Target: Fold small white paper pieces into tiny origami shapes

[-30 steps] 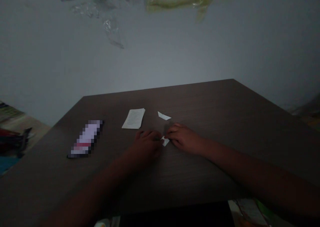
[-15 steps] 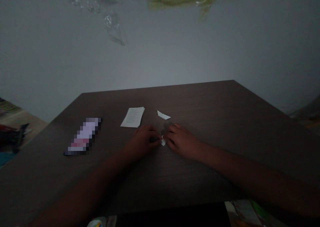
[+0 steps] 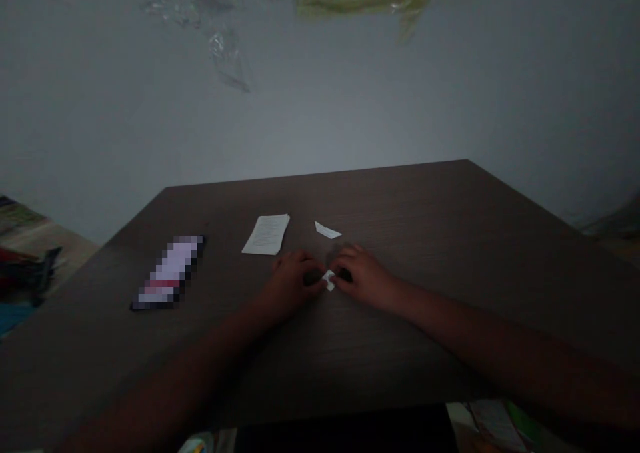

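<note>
A small folded piece of white paper (image 3: 329,281) lies at the middle of the table between my two hands. My left hand (image 3: 296,280) pinches its left side, thumb and forefinger curled toward each other. From the right, my right hand (image 3: 361,276) grips the same paper with thumb and fingers bent. The fingertips cover part of the paper, so its exact folds cannot be made out. Just beyond the hands rests a folded paper boat shape (image 3: 327,230), long and pointed at both ends.
A stack of printed paper sheets (image 3: 267,234) sits behind my left hand. Farther left lies a phone (image 3: 170,272) with a blurred screen. The brown table (image 3: 425,213) meets a pale wall (image 3: 350,106) bearing tape and clear plastic.
The small paper has turned slightly and now shows a flatter, squarer face. My right thumb has shifted onto it, and both hands have moved only a little.
</note>
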### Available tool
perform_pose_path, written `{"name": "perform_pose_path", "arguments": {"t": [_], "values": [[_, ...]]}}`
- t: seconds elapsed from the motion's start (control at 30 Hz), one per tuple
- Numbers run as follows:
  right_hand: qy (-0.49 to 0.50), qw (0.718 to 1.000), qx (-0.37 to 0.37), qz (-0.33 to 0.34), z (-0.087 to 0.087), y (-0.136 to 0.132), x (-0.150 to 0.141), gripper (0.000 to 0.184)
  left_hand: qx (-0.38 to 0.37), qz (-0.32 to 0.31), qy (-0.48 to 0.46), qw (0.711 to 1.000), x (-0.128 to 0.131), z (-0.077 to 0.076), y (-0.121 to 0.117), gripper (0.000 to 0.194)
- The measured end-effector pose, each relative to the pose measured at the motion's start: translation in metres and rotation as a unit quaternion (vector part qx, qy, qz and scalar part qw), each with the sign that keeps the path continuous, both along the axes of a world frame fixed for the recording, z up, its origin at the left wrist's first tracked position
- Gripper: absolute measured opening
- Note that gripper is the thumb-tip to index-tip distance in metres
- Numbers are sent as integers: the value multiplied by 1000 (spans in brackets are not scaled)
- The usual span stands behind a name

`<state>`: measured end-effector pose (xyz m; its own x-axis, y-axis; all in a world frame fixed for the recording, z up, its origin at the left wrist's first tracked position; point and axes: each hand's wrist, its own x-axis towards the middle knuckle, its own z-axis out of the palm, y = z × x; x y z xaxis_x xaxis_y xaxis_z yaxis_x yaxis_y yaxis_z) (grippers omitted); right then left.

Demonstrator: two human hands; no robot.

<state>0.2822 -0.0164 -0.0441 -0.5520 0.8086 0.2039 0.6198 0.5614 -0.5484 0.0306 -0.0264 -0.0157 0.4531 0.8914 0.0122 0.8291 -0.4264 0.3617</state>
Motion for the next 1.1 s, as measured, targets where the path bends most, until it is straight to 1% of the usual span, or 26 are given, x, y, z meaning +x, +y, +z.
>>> {"name": "perform_pose_path", "arguments": {"t": [0.2, 0.3, 0.37, 0.43, 0.67, 0.77, 0.83, 1.1], "values": [[70, 997, -38, -14, 2, 1, -3, 13, 4, 13, -27, 1000, 2, -7, -1, 24], [105, 993, -56, -19, 4, -1, -3, 12, 4, -1, -40, 999, 3, -7, 0, 16], [131, 989, -66, -25, 4, -3, -4, 10, 2, -15, -48, 999, 3, -4, 2, 8], [149, 986, -67, -28, 4, -4, -4, 8, 2, -31, -59, 998, 3, -1, 3, 6], [153, 987, -45, -33, 3, -3, -1, 4, 34, -56, -84, 994, 0, 12, -4, 21], [171, 984, -47, -26, 3, -4, 0, 2, 33, -62, -81, 994, 1, 14, -6, 20], [172, 984, -44, -10, 4, -5, 1, 5, 31, -63, -76, 995, 1, 16, -6, 20], [141, 989, -9, 35, 8, -4, 5, 12, 32, -92, -54, 994, 4, 22, -9, 22]]}}
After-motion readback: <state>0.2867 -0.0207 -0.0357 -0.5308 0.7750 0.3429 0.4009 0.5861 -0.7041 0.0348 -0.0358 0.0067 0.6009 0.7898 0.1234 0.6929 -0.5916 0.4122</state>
